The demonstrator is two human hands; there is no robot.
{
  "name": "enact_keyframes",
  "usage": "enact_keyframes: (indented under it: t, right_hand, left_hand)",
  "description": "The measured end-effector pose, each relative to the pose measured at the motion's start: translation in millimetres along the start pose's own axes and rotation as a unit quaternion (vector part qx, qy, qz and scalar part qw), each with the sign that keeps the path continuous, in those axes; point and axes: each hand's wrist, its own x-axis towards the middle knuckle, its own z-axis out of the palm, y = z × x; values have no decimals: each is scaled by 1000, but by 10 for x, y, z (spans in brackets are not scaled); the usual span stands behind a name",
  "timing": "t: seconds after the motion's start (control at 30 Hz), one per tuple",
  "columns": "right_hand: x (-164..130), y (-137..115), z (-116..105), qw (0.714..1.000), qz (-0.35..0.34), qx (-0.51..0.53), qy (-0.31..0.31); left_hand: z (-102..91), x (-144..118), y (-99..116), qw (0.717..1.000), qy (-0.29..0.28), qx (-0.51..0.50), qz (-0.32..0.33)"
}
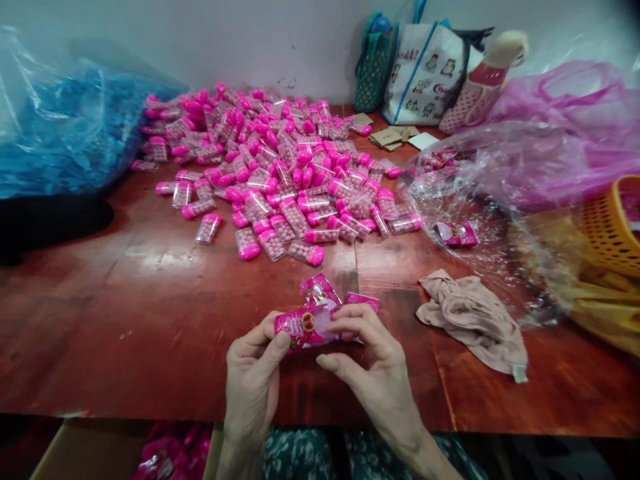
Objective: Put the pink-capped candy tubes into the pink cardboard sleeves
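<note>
My left hand [255,363] pinches the left end of a small, glossy pink printed wrapper [303,327] between thumb and fingers. At the wrapper's right end, the fingertips of my right hand [367,350] touch it, while the thumb is held apart below. Two more pink printed pieces, a wrapper [320,290] and another wrapper [363,301], lie on the table just beyond my hands, partly covered by them. Farther back spreads a big heap of small clear containers [295,217] with bright pink caps and pinkish balls inside.
A crumpled beige cloth [473,320] lies right of my hands on the red-brown table [150,333]. Clear plastic [480,193] and an orange basket [610,227] are at right. A bag of blue pieces [80,127] stands left. Below the edge, a cardboard box [90,450] holds pink items.
</note>
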Motion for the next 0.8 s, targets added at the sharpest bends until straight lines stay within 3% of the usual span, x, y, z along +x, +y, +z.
enact_keyframes:
  t: [0.1, 0.43, 0.5, 0.63, 0.73, 0.8]
  right_hand:
    - [5, 21, 4, 999, 28, 2, 23]
    - [22, 63, 14, 999, 34, -2, -12]
    - [16, 70, 28, 1000, 23, -11, -6]
    - [-12, 75, 62, 998, -47, -40, 10]
    - [-20, 88, 87, 994, -91, -58, 27]
    - [-18, 95, 107, 994, -85, -57, 33]
  left_hand:
    - [5, -10, -34, 1000, -3, -22, -21]
    - [-14, -16, -119, 998, -40, -33, -29]
    - [-8, -19, -129, 998, -41, -23, -38]
    - [17, -11, -131, 998, 12, -11, -64]
    - [50, 0, -121, 993, 7, -50, -106]
    - [82, 2, -117, 990, -5, -71, -125]
